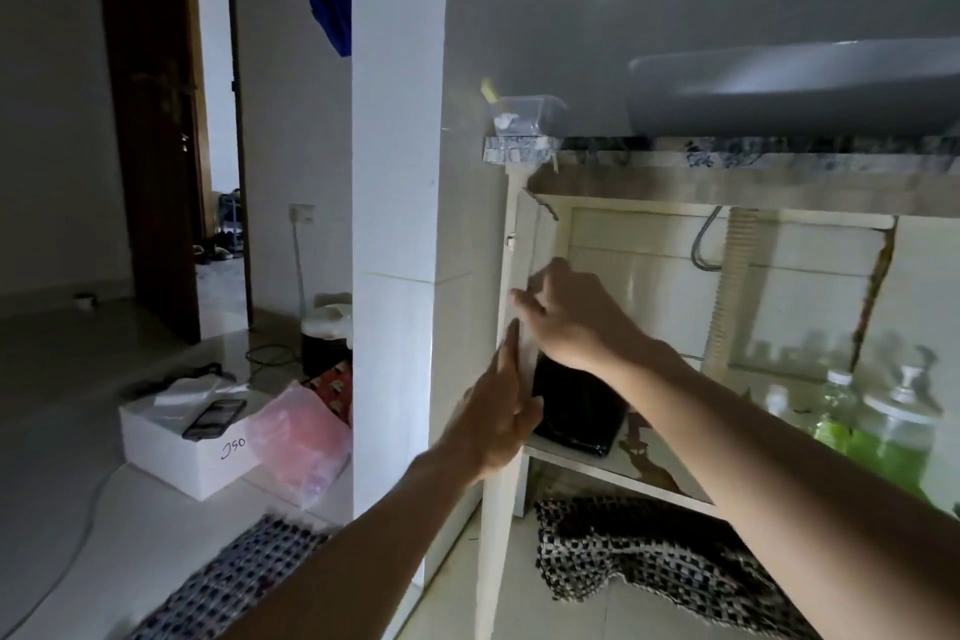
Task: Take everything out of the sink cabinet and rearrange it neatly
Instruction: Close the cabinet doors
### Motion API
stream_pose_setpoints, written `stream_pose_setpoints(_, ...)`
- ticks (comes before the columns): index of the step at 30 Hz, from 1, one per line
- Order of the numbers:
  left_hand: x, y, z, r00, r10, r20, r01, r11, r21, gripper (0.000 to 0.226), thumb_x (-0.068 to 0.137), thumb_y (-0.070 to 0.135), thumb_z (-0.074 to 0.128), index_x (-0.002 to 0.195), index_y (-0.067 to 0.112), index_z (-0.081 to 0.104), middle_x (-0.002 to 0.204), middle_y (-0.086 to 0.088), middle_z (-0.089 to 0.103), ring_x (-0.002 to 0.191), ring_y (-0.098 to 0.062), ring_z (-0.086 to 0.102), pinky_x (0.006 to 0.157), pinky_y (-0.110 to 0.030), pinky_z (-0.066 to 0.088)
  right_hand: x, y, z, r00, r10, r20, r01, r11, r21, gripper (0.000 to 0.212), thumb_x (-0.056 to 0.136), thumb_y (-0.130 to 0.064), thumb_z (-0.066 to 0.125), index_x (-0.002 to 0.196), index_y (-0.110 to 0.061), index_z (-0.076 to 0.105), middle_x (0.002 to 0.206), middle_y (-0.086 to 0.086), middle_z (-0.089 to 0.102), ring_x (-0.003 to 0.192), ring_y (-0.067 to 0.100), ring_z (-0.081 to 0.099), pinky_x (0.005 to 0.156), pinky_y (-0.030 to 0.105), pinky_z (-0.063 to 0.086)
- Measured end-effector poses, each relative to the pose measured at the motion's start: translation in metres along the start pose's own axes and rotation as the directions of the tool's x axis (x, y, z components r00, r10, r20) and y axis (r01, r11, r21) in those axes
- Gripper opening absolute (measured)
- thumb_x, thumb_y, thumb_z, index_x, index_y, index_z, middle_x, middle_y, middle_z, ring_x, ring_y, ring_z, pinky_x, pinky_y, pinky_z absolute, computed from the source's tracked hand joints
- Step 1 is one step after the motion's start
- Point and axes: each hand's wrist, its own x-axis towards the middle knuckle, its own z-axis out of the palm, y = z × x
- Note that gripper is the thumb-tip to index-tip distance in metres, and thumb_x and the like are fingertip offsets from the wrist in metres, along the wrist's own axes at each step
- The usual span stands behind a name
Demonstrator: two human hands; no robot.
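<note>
The sink cabinet [644, 244] stands open under a marble counter [779, 153] and a grey basin [795, 88]. Its white door [498, 509] is seen edge-on at the left. My right hand [566, 317] grips the door's edge from the inner side, fingers curled over it. Lower down, my left hand [498, 416] lies flat against the door's outer face, fingers straight up, thumb at the edge. On the shelf sit a black bag [576, 411] and two bottles of green liquid [893, 442], partly behind my right arm. A checkered cloth [649, 556] lies beneath the shelf.
A ribbed drain hose [737, 276] hangs inside the cabinet. A clear container [524, 114] sits on the counter's corner. Left of the white pillar [395, 224], the floor holds a white box [176, 463] with a phone, a pink bag [301, 442] and a checkered mat [234, 582].
</note>
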Motion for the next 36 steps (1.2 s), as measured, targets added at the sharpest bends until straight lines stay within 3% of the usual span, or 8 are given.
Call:
stream_pose_setpoints(3,0.015,0.019,0.029,0.997,0.058,-0.041,-0.051,0.987,0.155,0.096,0.087,0.022,0.055,0.148,0.034,-0.018,0.158,-0.002,0.02,0.131,-0.03,0.045,0.101,-0.048,0.046,0.003,0.029,-0.013,0.995,0.066,-0.074,-0.068,0.997,-0.03,0.039,0.098,-0.036,0.042,0.114,0.0,0.046,0.108,0.021,0.062,0.096,0.036,0.062,0.076,0.039,0.049)
stream_pose_setpoints(8,0.048,0.049,0.083,0.995,0.062,-0.078,-0.039,0.964,0.263,0.095,0.092,0.032,0.056,0.149,0.022,-0.02,0.16,-0.006,-0.013,0.145,-0.029,0.022,0.108,-0.044,0.038,0.006,0.093,-0.033,0.974,0.04,-0.223,-0.054,0.997,-0.058,0.026,0.098,-0.028,0.046,0.099,-0.002,0.048,0.073,0.003,0.05,0.064,0.021,0.05,0.063,0.029,0.035)
stream_pose_setpoints(15,0.109,0.071,0.148,0.992,0.094,-0.08,-0.063,0.944,0.323,0.088,0.093,0.043,0.051,0.15,0.023,-0.013,0.158,-0.014,-0.014,0.139,-0.041,0.027,0.103,-0.05,0.042,0.028,0.173,-0.061,0.93,0.166,-0.327,-0.168,0.986,0.022,0.024,0.097,-0.026,0.049,0.105,-0.003,0.054,0.095,0.011,0.063,0.08,0.025,0.059,0.064,0.033,0.05)
stream_pose_setpoints(19,0.135,0.057,0.171,0.983,0.17,-0.064,-0.139,0.93,0.34,0.091,0.089,0.05,0.054,0.15,0.026,-0.008,0.158,-0.011,-0.015,0.141,-0.039,0.019,0.105,-0.049,0.041,0.042,0.21,-0.069,0.929,0.184,-0.32,-0.19,0.982,0.013,0.029,0.098,-0.026,0.047,0.116,-0.004,0.055,0.106,0.008,0.06,0.088,0.016,0.051,0.056,0.017,0.033)
stream_pose_setpoints(22,0.148,0.036,0.18,0.974,0.226,-0.016,-0.201,0.895,0.399,0.092,0.089,0.054,0.053,0.15,0.029,-0.011,0.158,-0.004,-0.02,0.147,-0.033,0.005,0.113,-0.05,0.031,0.056,0.233,-0.073,0.936,0.18,-0.304,-0.191,0.981,-0.01,0.027,0.098,-0.024,0.046,0.112,-0.003,0.057,0.095,0.005,0.057,0.082,0.015,0.051,0.053,0.014,0.03)
stream_pose_setpoints(24,0.158,0.021,0.184,0.97,0.242,0.032,-0.233,0.875,0.424,0.096,0.088,0.054,0.054,0.149,0.033,-0.017,0.157,-0.003,-0.025,0.148,-0.029,-0.007,0.118,-0.052,0.018,0.067,0.248,-0.077,0.939,0.172,-0.299,-0.174,0.985,0.02,0.027,0.098,-0.024,0.047,0.11,-0.003,0.058,0.096,0.008,0.061,0.08,0.017,0.055,0.059,0.018,0.039)
stream_pose_setpoints(28,0.177,-0.002,0.201,0.959,0.271,0.086,-0.277,0.819,0.503,0.101,0.086,0.055,0.057,0.149,0.032,-0.019,0.156,-0.006,-0.029,0.147,-0.029,-0.015,0.117,-0.051,0.006,0.089,0.279,-0.078,0.933,0.226,-0.279,-0.171,0.963,0.207,0.03,0.097,-0.025,0.051,0.123,-0.011,0.057,0.117,0.007,0.063,0.105,0.022,0.061,0.096,0.04,0.05)
stream_pose_setpoints(36,0.217,-0.025,0.226,0.948,0.304,0.096,-0.296,0.73,0.616,0.095,0.085,0.054,0.059,0.151,0.026,-0.005,0.159,-0.011,-0.015,0.147,-0.035,-0.006,0.115,-0.057,0.016,0.141,0.316,-0.061,0.903,0.296,-0.31,-0.176,0.915,0.363,0.034,0.098,-0.027,0.049,0.13,-0.017,0.053,0.117,-0.002,0.057,0.107,0.014,0.054,0.099,0.04,0.048)
